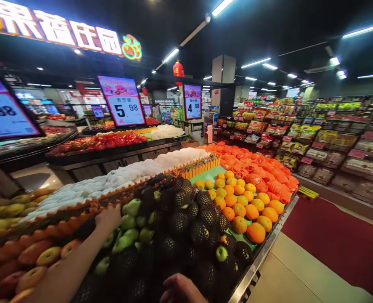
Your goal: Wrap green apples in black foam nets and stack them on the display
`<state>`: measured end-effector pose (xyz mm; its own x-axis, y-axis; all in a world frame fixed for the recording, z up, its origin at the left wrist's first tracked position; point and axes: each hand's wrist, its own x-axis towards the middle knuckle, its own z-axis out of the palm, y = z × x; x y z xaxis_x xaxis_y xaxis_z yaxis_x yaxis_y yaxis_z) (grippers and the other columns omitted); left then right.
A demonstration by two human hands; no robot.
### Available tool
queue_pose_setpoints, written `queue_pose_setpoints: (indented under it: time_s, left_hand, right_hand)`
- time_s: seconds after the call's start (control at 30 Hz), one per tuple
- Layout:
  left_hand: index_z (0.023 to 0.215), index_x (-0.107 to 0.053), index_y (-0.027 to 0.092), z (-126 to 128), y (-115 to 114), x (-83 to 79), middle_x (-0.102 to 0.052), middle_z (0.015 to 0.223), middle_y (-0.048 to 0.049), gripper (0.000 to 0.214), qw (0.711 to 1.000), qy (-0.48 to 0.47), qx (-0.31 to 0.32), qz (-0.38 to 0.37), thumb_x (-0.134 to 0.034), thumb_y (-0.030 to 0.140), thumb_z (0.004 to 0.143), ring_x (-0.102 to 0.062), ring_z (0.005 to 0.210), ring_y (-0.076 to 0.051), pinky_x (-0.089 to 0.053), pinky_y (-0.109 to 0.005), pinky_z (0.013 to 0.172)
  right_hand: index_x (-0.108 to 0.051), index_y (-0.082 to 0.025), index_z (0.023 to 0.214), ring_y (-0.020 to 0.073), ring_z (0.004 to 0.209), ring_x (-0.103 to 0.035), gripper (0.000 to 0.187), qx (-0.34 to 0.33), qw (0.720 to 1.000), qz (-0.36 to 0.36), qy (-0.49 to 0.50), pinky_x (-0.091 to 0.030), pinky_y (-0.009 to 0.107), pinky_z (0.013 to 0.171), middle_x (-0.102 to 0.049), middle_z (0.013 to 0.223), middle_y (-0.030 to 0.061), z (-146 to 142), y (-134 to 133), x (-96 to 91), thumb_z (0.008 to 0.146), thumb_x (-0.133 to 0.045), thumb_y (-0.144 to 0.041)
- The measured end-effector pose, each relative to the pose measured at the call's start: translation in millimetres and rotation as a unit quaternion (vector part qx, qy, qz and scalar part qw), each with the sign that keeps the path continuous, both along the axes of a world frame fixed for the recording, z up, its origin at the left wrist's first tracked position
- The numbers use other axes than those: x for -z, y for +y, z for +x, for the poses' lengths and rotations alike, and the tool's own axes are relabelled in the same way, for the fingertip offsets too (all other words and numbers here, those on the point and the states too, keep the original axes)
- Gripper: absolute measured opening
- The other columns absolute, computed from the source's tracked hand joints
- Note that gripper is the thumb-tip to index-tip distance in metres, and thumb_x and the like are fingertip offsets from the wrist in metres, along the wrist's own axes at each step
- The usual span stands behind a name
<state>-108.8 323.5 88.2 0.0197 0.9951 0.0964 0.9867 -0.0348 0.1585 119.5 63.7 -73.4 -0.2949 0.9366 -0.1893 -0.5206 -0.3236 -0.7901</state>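
Observation:
My left hand (pixel 108 219) reaches over the fruit stand, beside a pile of bare green apples (pixel 130 223). Its fingers look curled, and whatever they may hold is hidden. Low in the picture, my right hand (pixel 184 289) hovers over green apples in black foam nets (pixel 176 225), fingers loosely bent and apart, with nothing visible in them. One netted green apple (pixel 221 253) shows its bare top near the front edge. Left of my forearm lie red-yellow apples (pixel 49 255), behind a scalloped orange divider (pixel 52 227).
Oranges (pixel 239 209) and fruit in orange foam nets (pixel 258 168) fill the right side. White-netted fruit (pixel 126 174) runs along the back. A metal rim (pixel 252 269) edges the stand. Price screens (pixel 118 101) hang behind; snack shelves (pixel 315 139) stand across the aisle.

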Motion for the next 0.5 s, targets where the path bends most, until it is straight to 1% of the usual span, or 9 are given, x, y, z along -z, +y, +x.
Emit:
queue_pose_setpoints:
  time_s: [0.03,0.07,0.2,0.27,0.33,0.4,0.47,0.5]
  left_hand:
    - [0.11,-0.064,0.001,1.0,2.4,3.8,-0.062,0.123,-0.0312,0.036,1.0,0.015,0.001,-0.008,-0.07,0.024,0.083,-0.058,0.118,-0.05,-0.048,-0.064,0.09]
    - [0.113,-0.062,0.002,2.5,5.1,8.0,-0.059,0.127,-0.0325,0.038,1.0,0.019,0.01,-0.008,-0.068,0.026,0.084,-0.056,0.121,-0.051,-0.047,-0.062,0.093]
    - [0.12,-0.058,0.003,6.3,15.8,23.5,-0.055,0.133,-0.0291,0.039,1.0,0.007,0.01,-0.005,-0.059,0.029,0.091,-0.052,0.126,-0.043,-0.046,-0.052,0.097]
    - [0.123,-0.056,0.003,6.3,19.8,28.3,-0.055,0.133,-0.0242,0.037,1.0,-0.013,0.004,0.003,-0.052,0.028,0.096,-0.052,0.126,-0.037,-0.046,-0.047,0.097]
    - [0.124,-0.057,0.006,7.8,23.3,30.9,-0.057,0.131,-0.017,0.036,0.999,-0.039,-0.002,0.011,-0.051,0.031,0.098,-0.057,0.12,-0.029,-0.048,-0.044,0.097]
    - [0.122,-0.059,0.009,13.0,28.2,32.2,-0.059,0.126,-0.0106,0.035,0.997,-0.071,-0.002,0.016,-0.051,0.034,0.099,-0.062,0.109,-0.023,-0.051,-0.042,0.095]
    - [0.115,-0.063,0.011,22.9,34.3,32.2,-0.065,0.115,-0.0064,0.033,0.994,-0.111,0.011,0.015,-0.051,0.038,0.1,-0.065,0.098,-0.019,-0.054,-0.04,0.089]
    - [0.108,-0.065,0.012,29.2,37.0,31.4,-0.067,0.107,-0.0055,0.032,0.991,-0.131,0.021,0.013,-0.052,0.04,0.099,-0.066,0.093,-0.018,-0.054,-0.039,0.086]
  right_hand:
    - [-0.067,-0.017,0.105,0.0162,0.065,-0.064,0.076,-0.013,1.0,0.005,-0.011,-0.04,0.027,0.061,-0.074,0.084,0.0069,-0.5,-1.4,-4.6,0.07,-0.061,-0.084]
    - [-0.067,-0.016,0.105,0.0161,0.065,-0.064,0.074,-0.025,0.999,0.013,-0.021,-0.04,0.027,0.061,-0.074,0.085,0.0068,-0.6,-2.4,-9.7,0.071,-0.061,-0.082]
    - [-0.069,-0.015,0.104,0.0176,0.071,-0.066,0.067,-0.048,0.997,0.03,-0.05,-0.042,0.031,0.068,-0.074,0.09,0.008,4.9,-1.5,-27.4,0.077,-0.063,-0.075]
    - [-0.07,-0.014,0.105,0.0189,0.075,-0.067,0.066,-0.041,0.997,0.018,-0.062,-0.043,0.032,0.07,-0.075,0.092,0.0093,10.0,1.0,-30.6,0.078,-0.063,-0.074]
    - [-0.071,-0.014,0.104,0.0199,0.076,-0.067,0.067,-0.024,0.997,0.002,-0.069,-0.043,0.032,0.071,-0.075,0.092,0.01,14.4,4.4,-29.6,0.078,-0.063,-0.075]
    - [-0.071,-0.014,0.103,0.0201,0.076,-0.066,0.069,-0.008,0.997,-0.009,-0.07,-0.043,0.032,0.069,-0.075,0.091,0.0105,17.1,8.9,-25.7,0.076,-0.064,-0.076]
    - [-0.071,-0.014,0.102,0.0202,0.074,-0.066,0.07,0.002,0.997,-0.011,-0.071,-0.043,0.032,0.068,-0.075,0.09,0.0108,18.0,14.0,-21.0,0.074,-0.064,-0.078]
    - [-0.071,-0.014,0.101,0.0201,0.073,-0.067,0.071,0.003,0.997,-0.008,-0.071,-0.043,0.032,0.067,-0.076,0.089,0.0109,18.1,16.5,-18.9,0.074,-0.064,-0.078]
